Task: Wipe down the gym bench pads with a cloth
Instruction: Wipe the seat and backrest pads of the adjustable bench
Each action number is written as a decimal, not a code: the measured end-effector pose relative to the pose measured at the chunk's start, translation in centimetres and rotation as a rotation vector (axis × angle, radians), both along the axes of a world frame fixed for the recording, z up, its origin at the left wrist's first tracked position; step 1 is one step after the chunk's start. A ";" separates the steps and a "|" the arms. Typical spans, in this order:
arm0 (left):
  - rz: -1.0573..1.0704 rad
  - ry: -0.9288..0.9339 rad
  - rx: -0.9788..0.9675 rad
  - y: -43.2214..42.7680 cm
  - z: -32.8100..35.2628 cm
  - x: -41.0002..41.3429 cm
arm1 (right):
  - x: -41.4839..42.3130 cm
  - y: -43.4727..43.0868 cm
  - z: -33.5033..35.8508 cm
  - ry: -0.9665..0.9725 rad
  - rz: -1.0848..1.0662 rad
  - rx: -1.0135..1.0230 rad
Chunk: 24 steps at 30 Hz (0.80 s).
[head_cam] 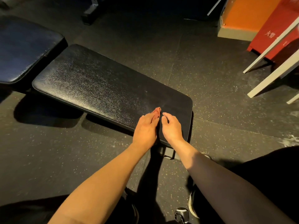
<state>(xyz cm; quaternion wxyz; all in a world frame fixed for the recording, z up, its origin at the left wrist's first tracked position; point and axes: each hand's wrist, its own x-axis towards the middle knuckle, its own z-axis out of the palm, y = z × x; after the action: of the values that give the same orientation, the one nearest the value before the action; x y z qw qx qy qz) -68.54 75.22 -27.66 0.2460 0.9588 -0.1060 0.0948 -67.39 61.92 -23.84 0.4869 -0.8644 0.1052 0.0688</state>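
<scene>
A long black bench pad (100,83) stretches from the near right to the far left, and a second black pad (24,50) joins it at the far left end. My left hand (145,130) rests at the near end of the long pad and holds a small reddish cloth (157,111), which pokes out past its fingers; most of the cloth is hidden under the hand. My right hand (171,128) hovers just right of it with its fingers loosely curled and nothing in them.
Dark speckled rubber floor (210,70) surrounds the bench. An orange wall (247,12) and a red cabinet (275,34) stand at the far right, with white slanted frame bars (273,75) in front. Another machine's base (90,12) sits at the back. My shoes (194,206) are below.
</scene>
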 end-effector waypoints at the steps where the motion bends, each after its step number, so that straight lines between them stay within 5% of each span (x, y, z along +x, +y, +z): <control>1: -0.026 -0.017 0.025 -0.2 0.9 -0.5 | -0.2 0.2 -0.1 -0.006 0.009 -0.009; 6: 0.111 -0.004 -0.093 2.3 2.8 0.8 | -1.0 0.6 -0.8 -0.044 0.099 -0.043; 9: 0.221 -0.058 0.022 3.1 2.6 1.9 | -0.5 0.7 -1.0 -0.058 0.133 -0.084; 18: -0.090 0.156 -0.237 -1.5 2.3 -0.4 | -0.6 0.0 -1.7 0.067 -0.045 0.294; 21: -0.127 0.153 -0.349 -0.4 3.0 -0.9 | -1.5 0.6 -1.6 -0.011 0.004 0.299; 24: 0.082 0.046 -0.296 1.8 2.8 -1.3 | -1.6 2.1 -1.6 -0.181 0.178 0.175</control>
<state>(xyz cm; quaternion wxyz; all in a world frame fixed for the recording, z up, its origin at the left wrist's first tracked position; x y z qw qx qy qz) -69.84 76.99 -24.82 0.3828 0.9175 -0.0462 0.0974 -69.02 63.98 -25.39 0.5598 -0.8272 -0.0224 0.0422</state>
